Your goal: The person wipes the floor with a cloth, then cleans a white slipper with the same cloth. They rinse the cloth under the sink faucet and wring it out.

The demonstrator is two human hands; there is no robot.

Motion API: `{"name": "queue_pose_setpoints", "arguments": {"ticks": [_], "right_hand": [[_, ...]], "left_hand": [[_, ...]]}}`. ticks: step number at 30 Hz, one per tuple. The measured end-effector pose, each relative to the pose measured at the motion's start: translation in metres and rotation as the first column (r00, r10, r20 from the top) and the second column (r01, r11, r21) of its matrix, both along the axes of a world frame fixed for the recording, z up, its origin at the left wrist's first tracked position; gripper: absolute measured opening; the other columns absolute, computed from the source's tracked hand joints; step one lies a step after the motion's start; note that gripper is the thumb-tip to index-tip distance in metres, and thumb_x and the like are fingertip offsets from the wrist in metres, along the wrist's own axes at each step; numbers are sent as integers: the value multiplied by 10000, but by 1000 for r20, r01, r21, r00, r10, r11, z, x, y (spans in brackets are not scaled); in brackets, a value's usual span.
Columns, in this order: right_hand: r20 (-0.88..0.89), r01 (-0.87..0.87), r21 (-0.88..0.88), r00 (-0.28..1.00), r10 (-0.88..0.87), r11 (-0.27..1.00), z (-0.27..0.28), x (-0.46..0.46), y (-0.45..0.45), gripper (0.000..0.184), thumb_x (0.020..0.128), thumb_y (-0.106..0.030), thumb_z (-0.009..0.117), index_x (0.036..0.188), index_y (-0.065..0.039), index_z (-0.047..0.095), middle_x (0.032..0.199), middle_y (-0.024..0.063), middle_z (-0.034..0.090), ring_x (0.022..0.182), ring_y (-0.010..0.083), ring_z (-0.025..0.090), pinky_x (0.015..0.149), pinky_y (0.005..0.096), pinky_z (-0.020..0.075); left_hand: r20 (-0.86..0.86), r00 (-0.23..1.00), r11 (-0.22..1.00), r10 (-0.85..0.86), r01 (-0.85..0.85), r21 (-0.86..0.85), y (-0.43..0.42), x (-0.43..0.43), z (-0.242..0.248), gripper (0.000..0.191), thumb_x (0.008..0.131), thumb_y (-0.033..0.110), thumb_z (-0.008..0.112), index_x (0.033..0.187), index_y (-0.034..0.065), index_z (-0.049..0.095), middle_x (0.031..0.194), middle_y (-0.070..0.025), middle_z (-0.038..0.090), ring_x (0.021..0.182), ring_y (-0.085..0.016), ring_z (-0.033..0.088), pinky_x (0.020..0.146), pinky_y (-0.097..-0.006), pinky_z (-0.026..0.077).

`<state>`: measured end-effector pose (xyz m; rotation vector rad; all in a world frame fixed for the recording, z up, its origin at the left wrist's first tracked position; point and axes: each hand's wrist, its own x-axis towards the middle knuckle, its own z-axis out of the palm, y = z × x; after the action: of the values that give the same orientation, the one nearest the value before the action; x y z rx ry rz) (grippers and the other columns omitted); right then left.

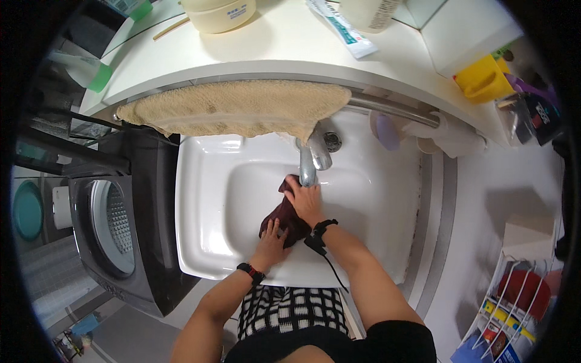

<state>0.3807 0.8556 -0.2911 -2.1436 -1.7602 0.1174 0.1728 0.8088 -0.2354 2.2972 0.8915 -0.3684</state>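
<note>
A dark maroon cloth lies bunched in the white ceramic sink, below the metal faucet. My left hand rests on the cloth's lower part with its fingers spread. Near the faucet's spout, my right hand is on the upper right of the cloth, thumb side towards its top end; whether its fingers grip the fabric is not clear. Both wrists wear black bands, and a cord hangs from the right one.
A tan towel hangs on a metal rail above the sink. An open washing machine stands at left. A shelf with a jar and a tube runs along the top. A white wire rack is at lower right.
</note>
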Motion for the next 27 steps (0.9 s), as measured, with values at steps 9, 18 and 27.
{"name": "queue_pose_setpoints", "arguments": {"ticks": [9,18,27], "right_hand": [[-455,-504,-67,784,423,861,27,-36,-18,191,855,-260,646,772,-95,595,800,75,572,777,257,623,660,393,522],[-341,-566,294,690,638,770,-1,-28,5,146,818,-185,630,704,-109,581,697,54,545,692,230,620,611,388,525],[-94,-415,154,897,431,897,-13,-21,23,162,837,-201,633,725,-92,587,707,80,578,645,284,621,586,406,513]], "left_hand": [[-156,979,991,-130,132,-3,6,10,4,598,838,418,631,1324,72,578,1514,-301,281,1384,-491,282,1108,-532,305],[-60,991,981,-116,124,146,4,11,0,441,804,293,643,1158,34,684,1487,-305,320,1390,-476,278,1108,-527,315],[-138,984,992,-111,118,47,4,17,-7,423,815,344,650,1150,91,702,1547,-278,236,1438,-461,193,1111,-514,318]]}}
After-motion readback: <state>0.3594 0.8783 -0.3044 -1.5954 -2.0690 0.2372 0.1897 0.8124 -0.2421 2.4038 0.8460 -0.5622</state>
